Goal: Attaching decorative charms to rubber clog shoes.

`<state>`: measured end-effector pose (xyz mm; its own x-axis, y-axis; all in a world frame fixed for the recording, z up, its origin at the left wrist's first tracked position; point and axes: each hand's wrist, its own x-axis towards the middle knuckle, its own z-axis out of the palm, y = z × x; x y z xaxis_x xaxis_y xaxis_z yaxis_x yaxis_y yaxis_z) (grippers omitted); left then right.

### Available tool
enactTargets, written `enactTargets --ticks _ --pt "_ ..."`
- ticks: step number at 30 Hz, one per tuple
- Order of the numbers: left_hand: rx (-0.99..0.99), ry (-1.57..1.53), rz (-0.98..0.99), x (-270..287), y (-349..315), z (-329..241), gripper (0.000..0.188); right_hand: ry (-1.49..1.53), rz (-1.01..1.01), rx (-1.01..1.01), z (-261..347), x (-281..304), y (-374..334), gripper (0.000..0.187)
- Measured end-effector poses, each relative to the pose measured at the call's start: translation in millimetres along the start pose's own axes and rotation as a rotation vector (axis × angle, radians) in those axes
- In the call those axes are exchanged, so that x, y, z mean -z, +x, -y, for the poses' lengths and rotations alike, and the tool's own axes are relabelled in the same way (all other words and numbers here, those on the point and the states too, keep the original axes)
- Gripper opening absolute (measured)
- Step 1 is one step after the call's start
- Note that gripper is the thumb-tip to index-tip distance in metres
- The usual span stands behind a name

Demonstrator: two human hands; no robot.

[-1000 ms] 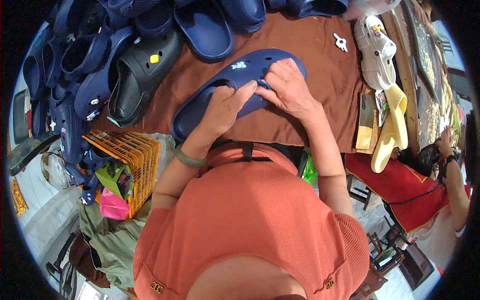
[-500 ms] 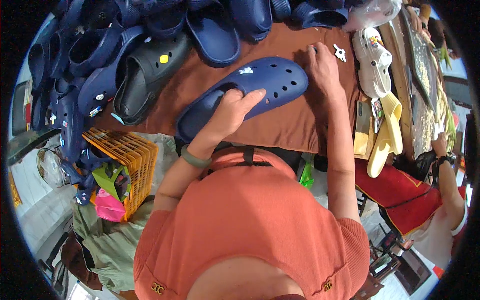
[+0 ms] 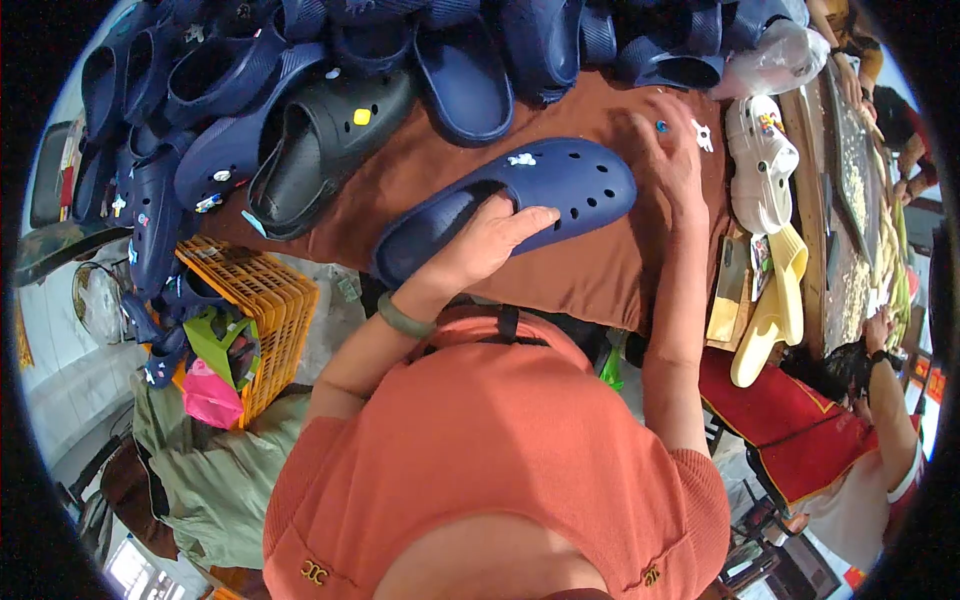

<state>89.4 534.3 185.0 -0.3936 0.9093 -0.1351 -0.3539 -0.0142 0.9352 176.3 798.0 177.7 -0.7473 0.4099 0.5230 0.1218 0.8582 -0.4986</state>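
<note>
A navy blue clog (image 3: pixel 590 190) with a row of holes and a small white charm (image 3: pixel 522 159) on its upper lies aslant on the brown cloth (image 3: pixel 575 285). My left hand (image 3: pixel 490 240) grips its near side, thumb on top of the upper and fingers hidden. Right of the toe, my right hand (image 3: pixel 675 160) is over the cloth, fingers spread and somewhat blurred. Between its thumb and fingers shows a small blue piece (image 3: pixel 661 126), apparently on the cloth. Close to these fingertips lies a white charm (image 3: pixel 703 136).
Navy clogs (image 3: pixel 465 80) crowd the far and left sides, with a black clog (image 3: pixel 335 150) among them. To the right are a white clog (image 3: pixel 758 170), a yellow slipper (image 3: pixel 775 315) and a clear plastic bag (image 3: pixel 775 60). An orange crate (image 3: pixel 280 300) stands lower left. Other people's arms (image 3: pixel 890 400) show far right.
My right hand's fingers have spread apart, uncovering the small blue piece. The whole view has shifted, moving the table a little down and to the right. My left hand keeps its hold on the clog.
</note>
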Motion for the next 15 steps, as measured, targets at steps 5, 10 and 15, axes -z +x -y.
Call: enactTargets --ticks 5,10,15 --pt "0.035 0.041 0.004 -1 -2 -4 0.037 0.369 0.935 0.403 55 -25 37 0.062" --pt "0.079 -0.013 0.005 -1 -3 -7 0.037 0.458 1.23 0.336 52 -62 50 0.059" --pt "0.201 0.01 -0.09 -5 -6 -15 0.033 0.422 1.108 0.318 49 -68 35 0.051"
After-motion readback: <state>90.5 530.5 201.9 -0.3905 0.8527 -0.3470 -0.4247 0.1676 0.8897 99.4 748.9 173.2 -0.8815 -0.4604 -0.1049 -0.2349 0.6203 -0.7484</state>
